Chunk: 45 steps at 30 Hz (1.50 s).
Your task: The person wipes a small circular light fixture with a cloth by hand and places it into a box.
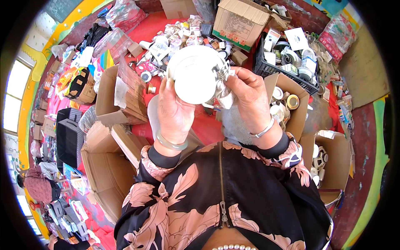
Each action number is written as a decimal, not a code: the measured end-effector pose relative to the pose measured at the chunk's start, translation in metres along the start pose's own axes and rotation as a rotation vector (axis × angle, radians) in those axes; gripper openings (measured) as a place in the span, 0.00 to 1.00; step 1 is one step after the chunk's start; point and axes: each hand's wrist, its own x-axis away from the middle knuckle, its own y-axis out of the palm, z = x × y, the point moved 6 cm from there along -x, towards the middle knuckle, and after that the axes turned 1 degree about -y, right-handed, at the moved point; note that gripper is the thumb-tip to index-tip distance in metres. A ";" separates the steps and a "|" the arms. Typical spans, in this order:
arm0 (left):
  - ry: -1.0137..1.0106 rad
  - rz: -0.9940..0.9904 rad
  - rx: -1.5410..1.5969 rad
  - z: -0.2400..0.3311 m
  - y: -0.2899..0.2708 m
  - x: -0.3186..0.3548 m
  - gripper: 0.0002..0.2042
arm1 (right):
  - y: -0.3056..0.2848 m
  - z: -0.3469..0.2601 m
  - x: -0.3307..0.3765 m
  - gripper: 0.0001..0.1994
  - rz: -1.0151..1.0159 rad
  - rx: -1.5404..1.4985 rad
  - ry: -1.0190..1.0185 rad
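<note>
Head view: white round fixture, held between two hands over crowded goods

Item: one white round fixture (194,81), pale disc with a wider rim behind; coiled metal spring (219,74) at its right side. Location: raised before the chest, above red sheeting (205,123).

Left hand (177,110): thumb on the near-left edge, remaining fingers mostly hidden behind the disc. Right hand (249,93): thumb and forefinger pinching a crumpled white cloth (225,96) at the spring side (whether a finger also bears on the fixture, cannot tell).

Surroundings: open carton (301,109) of round pieces, right; black crate (296,80), upper right; heap of small goods (183,33) beyond; second carton (110,166), lower left.

Hazards, as judged:
1. Slip. Cause: smooth edge, support seemingly resting mainly on the left hand; a fall could chip the disc.
2. Snag. Cause: loose cloth folds beside the coil; a tug might bend the spring or jerk the fixture free.
3. Nip. Cause: the spring, if tensioned, could snap against the right fingertips.
4. Knock. Cause: hard pale bangle (171,145) on the left wrist, should the fixture tip down.
</note>
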 end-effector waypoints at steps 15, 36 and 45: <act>-0.039 -0.074 -0.201 0.004 0.001 0.014 0.19 | -0.017 -0.025 -0.015 0.09 -0.154 0.645 -0.076; -0.385 -0.295 -0.490 -0.013 0.011 0.005 0.42 | -0.012 -0.021 -0.015 0.08 -0.298 0.971 -0.020; -0.355 -0.121 -0.382 -0.013 0.005 0.008 0.35 | -0.042 0.016 -0.006 0.06 0.037 0.480 0.048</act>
